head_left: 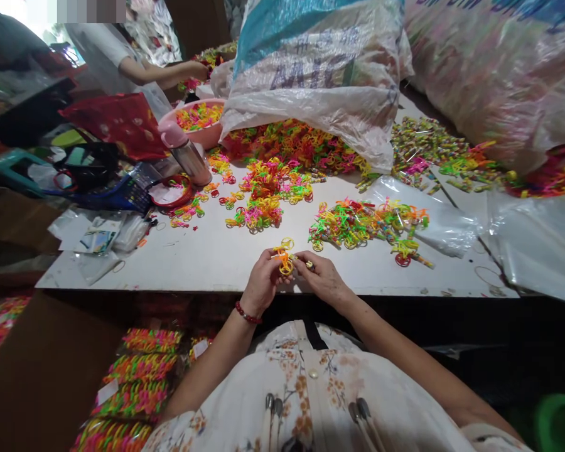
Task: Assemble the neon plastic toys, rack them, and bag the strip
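Near the front edge of the white table (207,263), my left hand (262,280) is closed on small yellow and orange plastic pieces (285,260) with round, wheel-like ends. My right hand (323,276) touches the same pieces from the right, its fingers closed on a small patterned piece (309,265). Beyond my hands lies a loose pile of bright plastic pieces (258,194). Another pile (351,223), with green, yellow and red pieces, is to the right of it.
A large woven sack (315,63) spills pieces at the back. At left stand a pink-lidded bottle (188,154), a pink basin (207,133) and a blue basket (117,196). Clear plastic bags (537,238) lie right. Another person's arm (164,74) reaches in at the back left.
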### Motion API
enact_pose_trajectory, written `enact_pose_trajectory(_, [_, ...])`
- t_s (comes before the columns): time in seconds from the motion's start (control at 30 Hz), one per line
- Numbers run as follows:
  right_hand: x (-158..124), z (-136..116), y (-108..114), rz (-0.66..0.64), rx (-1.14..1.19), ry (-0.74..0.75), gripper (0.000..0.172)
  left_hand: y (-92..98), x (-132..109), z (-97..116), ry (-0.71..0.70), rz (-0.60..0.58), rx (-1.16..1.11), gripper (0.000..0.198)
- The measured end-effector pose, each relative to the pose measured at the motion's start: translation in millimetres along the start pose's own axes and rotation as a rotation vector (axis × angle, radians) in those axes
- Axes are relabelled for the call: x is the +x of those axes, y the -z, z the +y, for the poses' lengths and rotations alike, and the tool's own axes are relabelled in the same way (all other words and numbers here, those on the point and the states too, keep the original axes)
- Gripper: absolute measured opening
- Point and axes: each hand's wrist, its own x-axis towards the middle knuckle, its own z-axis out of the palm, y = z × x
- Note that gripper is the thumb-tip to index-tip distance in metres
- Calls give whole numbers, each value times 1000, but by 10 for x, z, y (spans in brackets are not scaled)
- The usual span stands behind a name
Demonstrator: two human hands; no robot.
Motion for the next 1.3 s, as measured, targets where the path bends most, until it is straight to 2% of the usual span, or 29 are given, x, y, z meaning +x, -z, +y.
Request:
enact_pose_trajectory(0.17, [-26, 36, -35, -29, -42, -9, 35, 3, 11, -27, -14, 48, 77, 33])
enact_pose_trajectory(0.3, [-23, 50, -42, -11, 44, -134, 40, -13, 20, -49, -27, 108, 85, 34])
enact_pose_trajectory(0.4, [-14, 57, -40, -27, 128, -251, 45, -37, 10, -66, -12, 75, 85, 34])
enact_pose_trajectory(0.5, [-9, 74, -42, -26, 190, -280, 47, -68, -1, -94, 13, 59, 86, 35])
enact_pose_trajectory(0.73, [-6, 124, -52, -29, 245, -318, 49, -139, 12, -150, -45, 214, 138, 33])
enact_pose_trajectory(0.87, [-15, 180, -61, -40, 281, -333, 49, -124, 38, -185, -60, 239, 184, 29])
enact_pose_trajectory(0.93, [-22, 197, -61, -31, 251, -290, 46, -109, 48, -214, -80, 249, 232, 28])
enact_pose_trajectory(1.07, [-27, 168, -41, -20, 115, -84, 36, -110, 54, -266, -127, 309, 322, 26])
enact_pose_trajectory(1.3, [-94, 18, -58, -100, -152, 145, 34, -92, 78, -344, -137, 385, 268, 25])
